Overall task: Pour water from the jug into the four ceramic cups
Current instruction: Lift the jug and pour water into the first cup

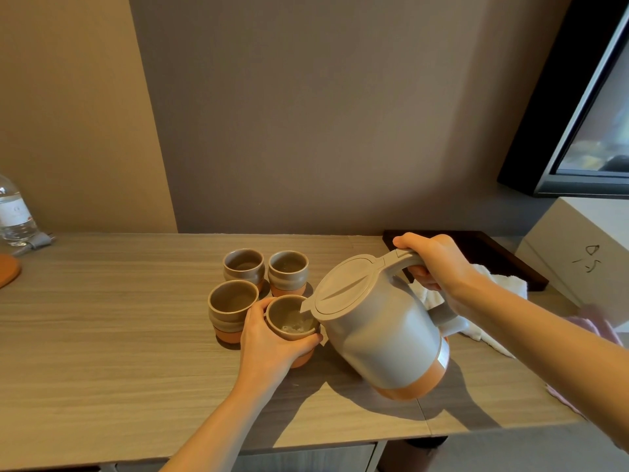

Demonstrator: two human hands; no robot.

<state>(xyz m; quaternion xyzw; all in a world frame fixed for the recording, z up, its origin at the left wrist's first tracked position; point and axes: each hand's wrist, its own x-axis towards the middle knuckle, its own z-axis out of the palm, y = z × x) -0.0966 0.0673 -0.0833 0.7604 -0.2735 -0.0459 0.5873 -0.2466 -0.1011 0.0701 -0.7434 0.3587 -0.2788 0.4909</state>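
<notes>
Right hand [439, 264] grips jug [377, 332] handle, tilting spout over near-right cup [291, 321] to pour | left hand [272, 342] curls round that cup, steadying it on counter [102, 335] | other three cups just beside, left and far.

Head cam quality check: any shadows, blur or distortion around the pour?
Head view: the jug casts a hard shadow on the table toward the camera; the cup under the spout is lit. Head view: wall edges lean from the wide lens. Head view: pink cloth at the right edge is blurred.
</notes>
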